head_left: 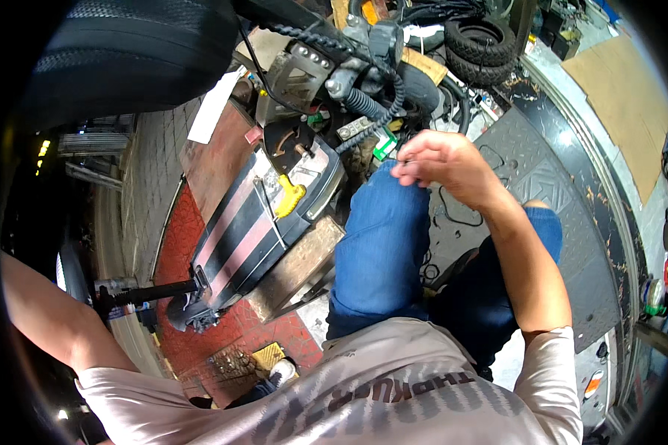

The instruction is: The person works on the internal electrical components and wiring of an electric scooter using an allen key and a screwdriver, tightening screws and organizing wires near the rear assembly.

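Observation:
My right hand (438, 163) hovers over my left knee in blue jeans (375, 230), its fingers curled together; whether a small object is between the fingertips is unclear. My left forearm (59, 319) runs out past the left rim, and that hand is hidden. Beside me a scooter deck (230, 245) with pink stripes lies slanted on a worn block (289, 274). A yellow-handled tool (289, 194) and a thin metal rod (263, 208) lie on the deck. Just beyond my right hand are the scooter's spring shock (371, 104), black cables and a small green item (384, 144).
A large black padded shape (126, 52) fills the upper left. Stacked tyres (476, 48), cardboard (608, 111) and assorted tools line the back and right. A grey textured mat (571, 282) lies right of my legs. Another person's shoe (282, 371) appears on the red tiles (174, 237).

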